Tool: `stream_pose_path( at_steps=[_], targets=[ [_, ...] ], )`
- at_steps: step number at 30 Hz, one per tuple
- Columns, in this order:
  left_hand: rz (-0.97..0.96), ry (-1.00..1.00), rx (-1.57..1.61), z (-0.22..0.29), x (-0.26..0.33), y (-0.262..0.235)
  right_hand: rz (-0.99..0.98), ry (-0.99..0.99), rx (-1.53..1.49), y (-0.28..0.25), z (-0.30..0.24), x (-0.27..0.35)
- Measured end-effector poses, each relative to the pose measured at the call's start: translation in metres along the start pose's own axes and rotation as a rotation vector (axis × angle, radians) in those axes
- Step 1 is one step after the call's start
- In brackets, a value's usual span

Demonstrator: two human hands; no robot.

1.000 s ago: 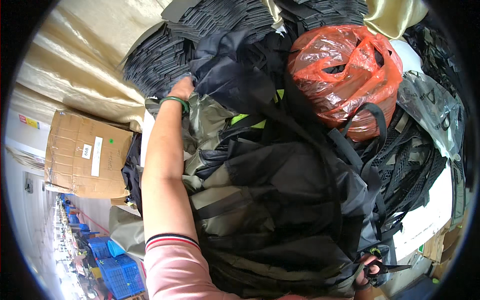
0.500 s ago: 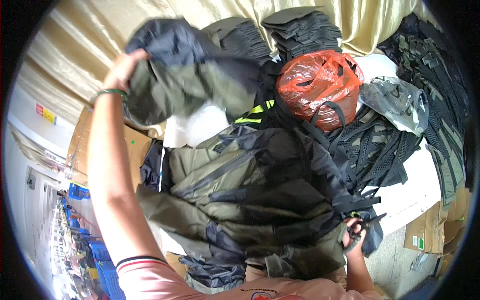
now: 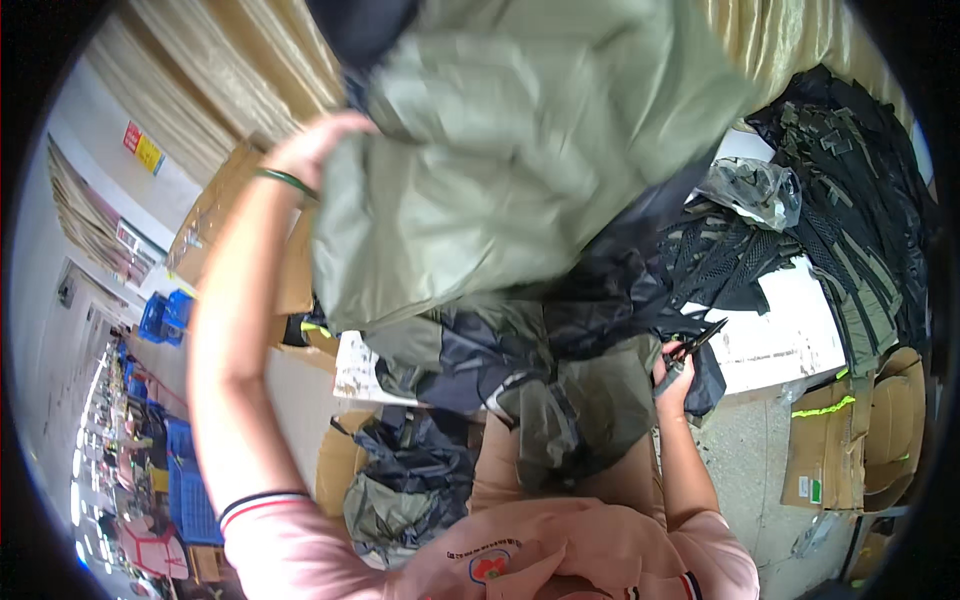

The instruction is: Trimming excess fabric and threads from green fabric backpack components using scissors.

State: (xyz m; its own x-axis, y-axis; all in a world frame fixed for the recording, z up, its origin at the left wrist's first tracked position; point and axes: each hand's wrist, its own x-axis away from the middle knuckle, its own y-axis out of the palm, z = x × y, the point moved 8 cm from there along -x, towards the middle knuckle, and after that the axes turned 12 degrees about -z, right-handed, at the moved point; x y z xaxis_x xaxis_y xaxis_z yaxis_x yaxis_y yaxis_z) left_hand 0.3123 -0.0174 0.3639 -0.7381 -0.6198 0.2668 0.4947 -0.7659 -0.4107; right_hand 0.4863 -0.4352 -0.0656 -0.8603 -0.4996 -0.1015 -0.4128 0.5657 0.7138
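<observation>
My left hand point(image 3: 322, 147) is raised at the far left, its fingers closed on the edge of a limp olive and black nylon backpack point(image 3: 520, 170). The lifted cloth is blurred by motion and fills the upper middle of the view. Its lower folds point(image 3: 600, 410) hang over the table's near edge onto my lap. Beside those folds, on the right, my right hand point(image 3: 674, 380) is closed around dark scissors point(image 3: 704, 342), blades pointing up and right. Whether that hand also grips the cloth cannot be told.
White table point(image 3: 790, 335) shows at right. Black mesh straps point(image 3: 735, 255), a clear plastic bag point(image 3: 755, 190) and a heap of dark strapped pieces point(image 3: 845, 200) lie there. Cardboard boxes point(image 3: 825, 445) stand at lower right. More dark fabric point(image 3: 410, 470) sits in a carton below the table.
My left hand has swung the cloth up and rightward, so it now hides the red plastic bag and stacked dark sheets. My right hand keeps the scissors. The view has shifted too.
</observation>
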Motion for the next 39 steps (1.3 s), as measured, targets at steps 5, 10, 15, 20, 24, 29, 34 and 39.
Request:
stream_pose_path(
  at_steps=[5, 10, 15, 20, 24, 29, 34, 39],
  targets=[
    [0.359, -0.087, -0.412, -0.290, -0.056, -0.066, -0.237, -0.132, 0.360, 0.062, -0.012, 0.039],
    [0.482, 0.662, -0.740, -0.157, 0.074, 0.100, -0.262, -0.231, 0.900, 0.054, -0.107, 0.102],
    [-0.337, 0.666, -1.124, -0.186, 0.169, 0.226, -0.262, -0.195, 0.841, 0.053, -0.129, 0.121],
    [-0.062, 0.624, -1.374, -0.221, 0.099, 0.199, -0.393, -0.152, 0.883, 0.089, -0.143, 0.123],
    [0.001, 0.417, -1.382, -0.198, 0.001, 0.150, -0.532, -0.117, 0.910, 0.136, -0.172, 0.122],
    [-0.210, -0.109, -1.442, -0.265, -0.090, 0.142, -0.210, 0.350, 0.424, 0.140, -0.147, 0.106],
    [0.240, 0.201, -1.279, -0.173, -0.015, 0.135, -0.554, -0.253, 1.265, 0.177, -0.176, 0.103],
    [0.010, 1.067, -0.517, -0.175, 0.142, 0.191, -0.544, -0.259, 1.321, 0.170, -0.181, 0.108]
  ],
)
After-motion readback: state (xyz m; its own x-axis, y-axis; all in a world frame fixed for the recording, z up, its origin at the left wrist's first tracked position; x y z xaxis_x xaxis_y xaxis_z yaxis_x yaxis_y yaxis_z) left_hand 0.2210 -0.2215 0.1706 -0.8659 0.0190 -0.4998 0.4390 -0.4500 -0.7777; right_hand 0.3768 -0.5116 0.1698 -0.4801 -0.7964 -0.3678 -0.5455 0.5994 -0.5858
